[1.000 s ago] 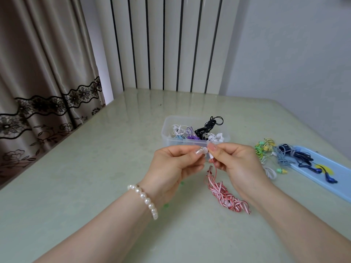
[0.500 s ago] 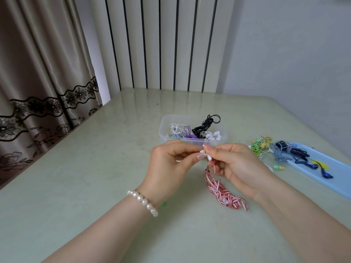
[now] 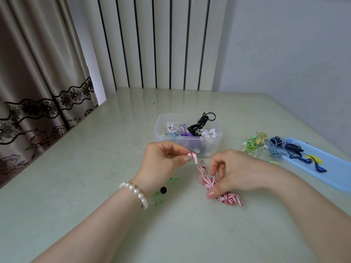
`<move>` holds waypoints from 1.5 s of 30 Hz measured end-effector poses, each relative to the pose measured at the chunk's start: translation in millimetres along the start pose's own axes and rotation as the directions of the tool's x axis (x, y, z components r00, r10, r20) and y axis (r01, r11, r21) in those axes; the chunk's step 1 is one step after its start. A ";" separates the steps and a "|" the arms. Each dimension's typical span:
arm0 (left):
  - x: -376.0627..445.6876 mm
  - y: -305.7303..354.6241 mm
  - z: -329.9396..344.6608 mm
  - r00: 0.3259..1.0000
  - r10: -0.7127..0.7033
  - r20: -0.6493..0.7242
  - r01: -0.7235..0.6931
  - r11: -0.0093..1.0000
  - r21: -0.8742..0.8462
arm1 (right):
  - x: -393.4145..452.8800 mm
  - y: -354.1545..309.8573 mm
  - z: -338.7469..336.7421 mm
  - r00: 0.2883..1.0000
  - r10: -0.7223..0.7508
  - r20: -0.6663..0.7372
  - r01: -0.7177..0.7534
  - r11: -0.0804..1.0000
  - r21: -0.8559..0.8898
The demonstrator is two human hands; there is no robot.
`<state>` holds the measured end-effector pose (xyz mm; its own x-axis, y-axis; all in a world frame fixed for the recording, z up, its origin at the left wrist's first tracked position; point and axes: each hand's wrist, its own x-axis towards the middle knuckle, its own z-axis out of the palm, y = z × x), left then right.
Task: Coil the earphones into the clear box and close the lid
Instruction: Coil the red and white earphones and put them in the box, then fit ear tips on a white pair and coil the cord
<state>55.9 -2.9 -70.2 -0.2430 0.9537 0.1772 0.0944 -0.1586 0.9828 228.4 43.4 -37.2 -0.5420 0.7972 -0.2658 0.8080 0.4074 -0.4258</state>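
Note:
A red-and-white striped earphone cable (image 3: 228, 196) lies in a loose tangle on the pale green table. My left hand (image 3: 163, 158) pinches its white earbud (image 3: 192, 156) between thumb and forefinger, just in front of the clear box (image 3: 161, 135). My right hand (image 3: 235, 171) hovers over the tangle with fingers curled down, fingertips touching the cable strands. The clear box stands open behind the hands and holds several coiled earphones in white, purple and black. Its blue lid (image 3: 334, 168) lies flat at the right.
Green, yellow and blue earphones (image 3: 266, 145) lie in a heap between box and lid, with dark blue ones on the lid. Small green ear tips and a black one (image 3: 163, 190) sit by my left wrist. A curtain hangs left, a wall right.
My hands have parted. The right hand let go of the earbud and dropped to the cable tangle, while the left hand kept the earbud.

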 end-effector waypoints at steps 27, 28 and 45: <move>23.0 -5.8 -33.4 0.993 -0.116 0.002 0.114 0.980 0.163 | 101.9 -38.3 -56.7 0.816 0.138 -0.561 0.142 0.894 0.426; 22.9 -5.9 -33.0 0.994 -0.112 0.011 0.108 0.978 0.179 | 109.7 -36.1 -49.2 0.805 0.142 -0.576 0.089 0.931 0.355; 16.4 -2.2 -29.7 0.997 -0.025 0.077 0.000 0.952 0.306 | 57.6 4.5 -70.4 0.858 -0.041 -0.512 0.150 0.974 0.173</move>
<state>23.0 5.6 -67.9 -0.1697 0.9743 0.1480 0.3857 -0.0725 0.9198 217.1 122.5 6.4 -0.3799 0.8953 0.2325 0.6654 0.4391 -0.6037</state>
